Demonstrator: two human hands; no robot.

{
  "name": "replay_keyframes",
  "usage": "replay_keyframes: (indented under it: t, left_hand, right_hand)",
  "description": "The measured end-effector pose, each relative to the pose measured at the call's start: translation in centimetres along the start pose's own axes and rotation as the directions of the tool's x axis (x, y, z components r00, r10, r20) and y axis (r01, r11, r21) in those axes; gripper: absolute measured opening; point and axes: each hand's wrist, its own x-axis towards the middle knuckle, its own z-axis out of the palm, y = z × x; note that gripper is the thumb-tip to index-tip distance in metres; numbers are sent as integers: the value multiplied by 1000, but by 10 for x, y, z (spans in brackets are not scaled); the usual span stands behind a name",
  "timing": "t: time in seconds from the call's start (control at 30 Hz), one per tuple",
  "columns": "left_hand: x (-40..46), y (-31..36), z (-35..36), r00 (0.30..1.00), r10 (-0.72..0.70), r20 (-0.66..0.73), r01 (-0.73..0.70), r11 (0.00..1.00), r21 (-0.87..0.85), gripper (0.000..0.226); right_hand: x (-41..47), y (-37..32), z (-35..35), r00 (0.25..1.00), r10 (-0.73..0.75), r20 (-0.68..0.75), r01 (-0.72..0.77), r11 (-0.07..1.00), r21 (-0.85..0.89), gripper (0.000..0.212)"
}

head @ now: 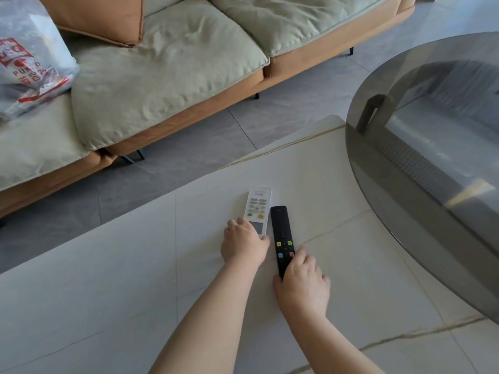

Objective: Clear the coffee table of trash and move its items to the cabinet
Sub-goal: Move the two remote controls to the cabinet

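Right hand (pixel 302 282) pinches the slim black remote (pixel 280 238) near its bottom end, left hand (pixel 244 245) curls over the white air-conditioner remote (pixel 258 209). Both lie side by side on the pale stone coffee table (pixel 108 292), probably grabbing both for one cabinet trip.

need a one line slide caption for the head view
Left hand grips the white remote and right hand grips the black remote, side by side on the pale coffee table.

Open pale stone table (pixel 108 292) surface to left & near side of both remotes. Round smoked-glass tabletop (pixel 432 184) overhangs on right, blocking high approach there. Grey-tiled floor (pixel 283 103) gap before orange-and-green sofa (pixel 162 85).
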Motion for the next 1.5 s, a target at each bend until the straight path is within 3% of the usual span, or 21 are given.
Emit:
replay_keyframes:
  t: [0.07,0.13,0.33,0.53,0.67,0.87,1.03,1.3,1.5]
  left_hand:
    - [-7,-2,2,999,-35,17,35,999,-6,58]
    - [-18,-5,2,997,-70,37,71,997,-11,59]
    - [-57,-10,-20,993,-75,90,76,997,-4,61]
    - [-116,-6,-54,972,-61,226,49,997,59,60]
    - [-167,1,-79,947,-41,318,29,999,43,60]
    - [-224,43,-139,959,116,257,-134,990,53,59]
    - [-286,92,-193,940,290,181,-306,950,64,60]
    - [-415,141,-229,832,488,263,-525,847,89,54]
    - [-506,160,-224,718,600,353,-674,726,136,58]
  right_hand:
    - [-2,5,-9,1000,2,2,-2,1000,-13,38]
    - [-6,12,-18,1000,-7,29,8,1000,-18,31]
    - [-26,48,-56,987,1,158,-12,998,69,25]
    - [-66,79,-110,943,165,288,-238,941,241,23]
    - [-101,101,-157,922,168,348,-271,924,271,21]
    - [-157,132,-240,934,230,272,-305,910,282,19]
    - [-217,156,-309,935,340,104,-355,879,318,21]
    - [-329,205,-378,867,498,-7,-438,769,465,26]
    - [-430,269,-381,809,579,-102,-489,759,431,34]
